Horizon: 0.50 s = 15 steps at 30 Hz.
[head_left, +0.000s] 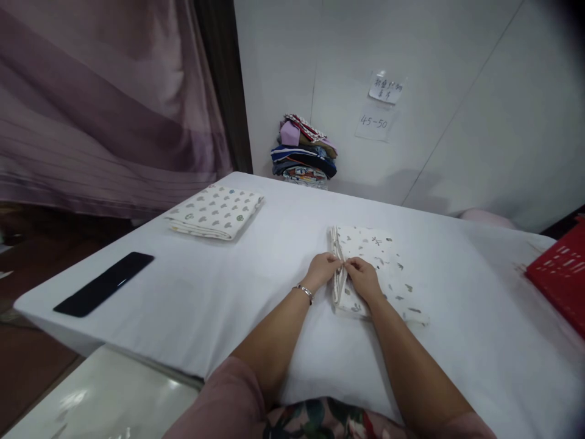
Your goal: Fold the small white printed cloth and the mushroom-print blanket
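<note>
A white cloth [388,268] with small grey leaf-like prints lies folded in layers on the table in front of me. At its left folded edge, my left hand [325,268] pinches the fabric, fingers pressed together. My right hand [364,277] rests on top of the cloth and grips the same edge, its fingertips meeting those of the left. Between the hands the upper layer is drawn up slightly. A second folded cloth [214,211], white with grey heart-like prints, lies apart at the table's far left.
A black phone-like slab [105,285] lies on the white-covered table [283,225] near its left edge. Folded garments [304,149] are stacked beyond the far edge by the wall. To the right stands a red plastic basket [562,268]. A purple curtain [114,110] hangs at left.
</note>
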{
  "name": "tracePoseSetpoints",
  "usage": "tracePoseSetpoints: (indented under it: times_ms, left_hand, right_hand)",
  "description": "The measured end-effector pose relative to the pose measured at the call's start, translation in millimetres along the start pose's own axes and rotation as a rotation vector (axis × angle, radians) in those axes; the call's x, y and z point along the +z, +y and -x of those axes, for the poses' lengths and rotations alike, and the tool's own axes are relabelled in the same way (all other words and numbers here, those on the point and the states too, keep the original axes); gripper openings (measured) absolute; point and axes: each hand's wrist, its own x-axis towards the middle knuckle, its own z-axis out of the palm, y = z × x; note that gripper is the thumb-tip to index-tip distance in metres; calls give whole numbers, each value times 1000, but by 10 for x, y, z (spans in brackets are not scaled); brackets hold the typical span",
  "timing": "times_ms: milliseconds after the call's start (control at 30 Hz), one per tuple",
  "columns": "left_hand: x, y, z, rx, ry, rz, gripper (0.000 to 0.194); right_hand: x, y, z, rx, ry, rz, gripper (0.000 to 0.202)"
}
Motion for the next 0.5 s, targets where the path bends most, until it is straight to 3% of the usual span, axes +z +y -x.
tracePoseSetpoints:
  times_ms: [167, 500]
  left_hand:
    - [-1, 13, 23, -24, 20, 38, 14]
    - [-2, 64, 80, -37, -27, -107, 9]
  right_hand:
    - [-2, 9, -4, -1, 3, -34, 28]
    - [-16, -48, 21, -16, 18, 9, 22]
